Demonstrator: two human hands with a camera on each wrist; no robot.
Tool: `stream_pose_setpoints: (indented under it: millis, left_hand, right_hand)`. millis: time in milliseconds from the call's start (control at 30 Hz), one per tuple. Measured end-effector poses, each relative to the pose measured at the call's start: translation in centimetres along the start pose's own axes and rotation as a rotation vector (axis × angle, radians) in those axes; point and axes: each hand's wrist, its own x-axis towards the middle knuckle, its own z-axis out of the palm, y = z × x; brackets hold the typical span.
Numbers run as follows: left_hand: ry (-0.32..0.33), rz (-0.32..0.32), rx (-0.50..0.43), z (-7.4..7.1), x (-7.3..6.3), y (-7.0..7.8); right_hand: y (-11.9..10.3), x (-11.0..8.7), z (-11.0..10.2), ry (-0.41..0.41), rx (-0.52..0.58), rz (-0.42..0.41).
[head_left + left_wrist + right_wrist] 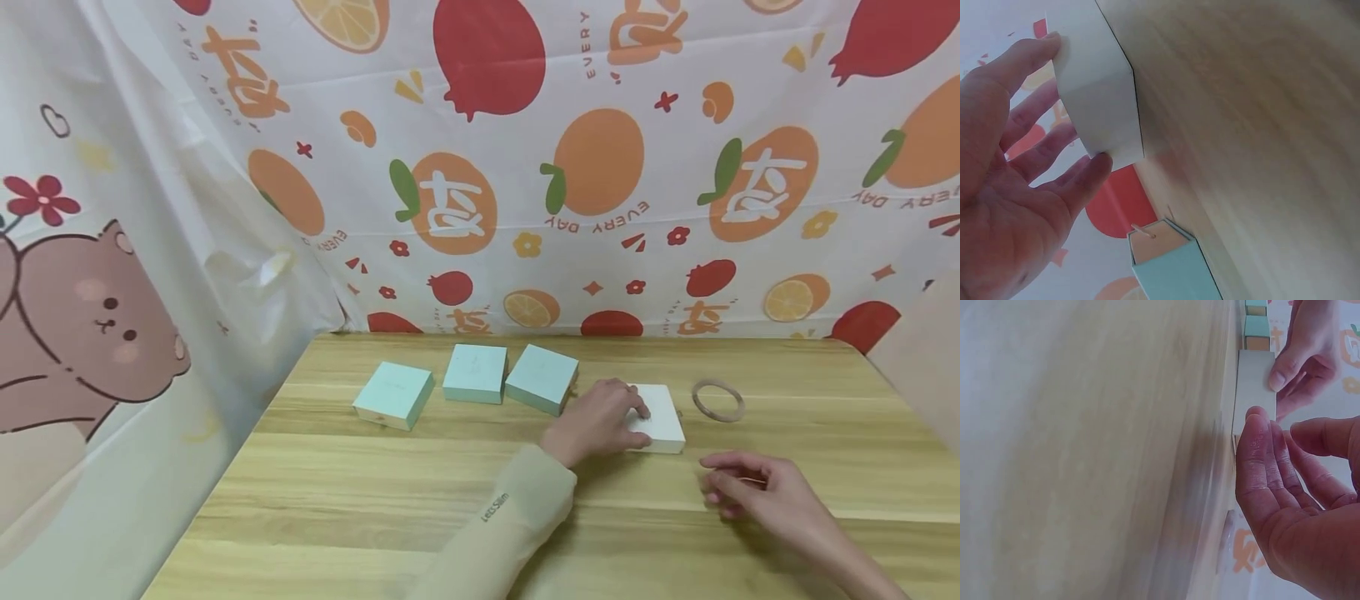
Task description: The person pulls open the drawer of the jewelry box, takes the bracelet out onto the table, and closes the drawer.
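My left hand [600,419] lies over a small white box [662,421] on the table, its thumb on the near side and fingers across the top. In the left wrist view, the thumb and fingers [1054,47] span the white box [1100,94] at its edges. To the right, my right hand [757,492] hovers near the box with fingers loosely bent and nothing between them. The right wrist view has the right hand [1297,487] in front of the white box [1254,381]. A thin greyish ring [697,404], like a bangle, lies right of the box.
Three mint-green boxes stand left of the white one: a left box [395,390], a middle box [475,371] and a right box [542,375]. They rest on a wood-grain table [337,517]. A fruit-print cloth [510,192] hangs behind the table's back edge.
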Motion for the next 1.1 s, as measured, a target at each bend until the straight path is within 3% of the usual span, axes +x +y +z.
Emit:
stream_pose_setpoints:
  millis: [433,1100]
  left_hand:
    - [0.013,0.002,-0.021,0.6,1.8,-0.2]
    - [-0.004,-0.002,-0.037,0.7,2.4,-0.7]
  right_hand:
    - [0.1,-0.2,0.0,0.036,-0.02,-0.01]
    - [0.2,0.2,0.2,0.019,-0.013,-0.005]
